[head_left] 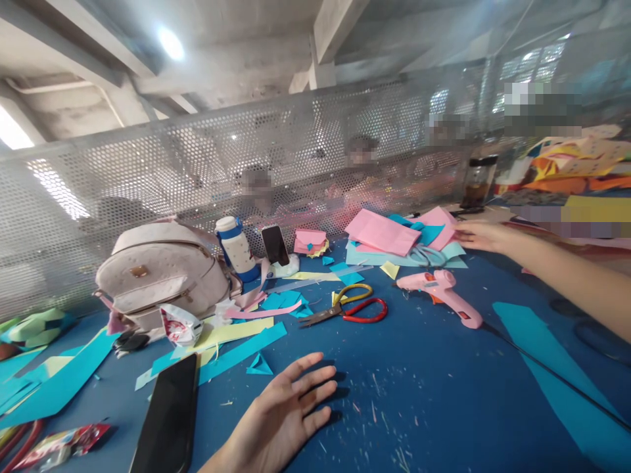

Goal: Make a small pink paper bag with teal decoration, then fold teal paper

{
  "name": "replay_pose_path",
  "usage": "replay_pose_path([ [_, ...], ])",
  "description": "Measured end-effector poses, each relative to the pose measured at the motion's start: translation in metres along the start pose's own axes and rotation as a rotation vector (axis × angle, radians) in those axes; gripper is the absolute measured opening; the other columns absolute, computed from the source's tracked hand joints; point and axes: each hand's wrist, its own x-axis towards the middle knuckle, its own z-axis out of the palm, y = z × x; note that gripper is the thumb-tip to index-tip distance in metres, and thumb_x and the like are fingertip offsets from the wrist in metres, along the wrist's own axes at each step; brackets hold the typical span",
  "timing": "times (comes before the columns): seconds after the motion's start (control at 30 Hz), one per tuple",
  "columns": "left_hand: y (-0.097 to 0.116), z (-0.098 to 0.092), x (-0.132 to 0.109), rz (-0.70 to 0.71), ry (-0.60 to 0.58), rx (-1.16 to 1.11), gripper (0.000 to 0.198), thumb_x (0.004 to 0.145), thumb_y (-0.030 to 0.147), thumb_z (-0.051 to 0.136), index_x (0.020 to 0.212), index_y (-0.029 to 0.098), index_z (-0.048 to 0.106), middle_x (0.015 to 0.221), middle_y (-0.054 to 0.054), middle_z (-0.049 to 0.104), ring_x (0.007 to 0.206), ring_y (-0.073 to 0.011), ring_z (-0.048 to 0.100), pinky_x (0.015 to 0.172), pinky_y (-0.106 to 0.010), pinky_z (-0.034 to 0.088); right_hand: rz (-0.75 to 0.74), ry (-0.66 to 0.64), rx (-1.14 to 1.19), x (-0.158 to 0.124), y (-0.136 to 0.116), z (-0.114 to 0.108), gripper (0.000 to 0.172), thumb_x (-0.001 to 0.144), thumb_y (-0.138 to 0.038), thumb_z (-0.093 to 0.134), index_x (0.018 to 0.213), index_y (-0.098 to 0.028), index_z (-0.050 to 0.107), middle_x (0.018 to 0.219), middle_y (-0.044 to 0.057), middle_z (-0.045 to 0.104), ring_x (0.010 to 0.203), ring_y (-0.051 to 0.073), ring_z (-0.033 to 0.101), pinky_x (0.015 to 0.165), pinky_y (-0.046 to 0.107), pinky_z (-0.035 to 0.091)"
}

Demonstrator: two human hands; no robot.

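Observation:
My left hand lies over the blue table at the front, fingers spread apart, with nothing in it. At the right, my right hand reaches to the edge of a paper pile, fingers stretched out by the pink paper; whether the fingertips touch the paper is unclear. Light blue-handled scissors rest on the pile. Between my hands are a pink hot glue gun with a black cord and scissors with one yellow and one red handle, blades slightly apart. A folded pink paper envelope stands farther back.
A black phone lies left of my left hand. Behind it are a pale backpack, a bottle and a propped phone. A perforated metal screen borders the back. A blue paper strip lies at right.

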Motion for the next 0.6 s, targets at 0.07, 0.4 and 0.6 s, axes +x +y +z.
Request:
replay_pose_path([
  [0.07,0.0,0.001,0.0,0.005,0.001,0.002,0.041,0.092,0.013,0.048,0.133,0.014,0.053,0.136,-0.017,0.056,0.12,-0.0232,0.058,0.096,-0.035,0.044,0.01,-0.033,-0.017,-0.008,0.002,0.002,0.03,0.094,-0.033,0.056,0.12,-0.018,0.057,0.121,0.009,0.059,0.102,0.021,0.061,0.085,0.041,0.053],
  [0.4,0.014,0.02,0.014,0.093,0.012,0.263,0.038,0.085,0.013,0.061,0.123,0.017,0.06,0.127,-0.014,0.061,0.112,-0.0229,0.061,0.094,-0.033,0.045,-0.389,-0.049,-0.415,-0.021,-0.039,-0.002,0.016,0.092,-0.023,0.057,0.104,-0.016,0.063,0.108,0.01,0.064,0.095,0.02,0.06,0.086,0.038,0.049],
  [0.6,0.047,0.038,0.065,0.236,0.061,0.516,0.031,0.083,0.013,0.064,0.114,0.013,0.065,0.124,-0.015,0.063,0.114,-0.0261,0.06,0.098,-0.035,0.043,-0.988,-0.393,-0.556,-0.016,-0.094,0.042,0.017,0.086,-0.022,0.057,0.094,-0.022,0.071,0.11,0.006,0.066,0.105,0.023,0.055,0.097,0.034,0.038],
])
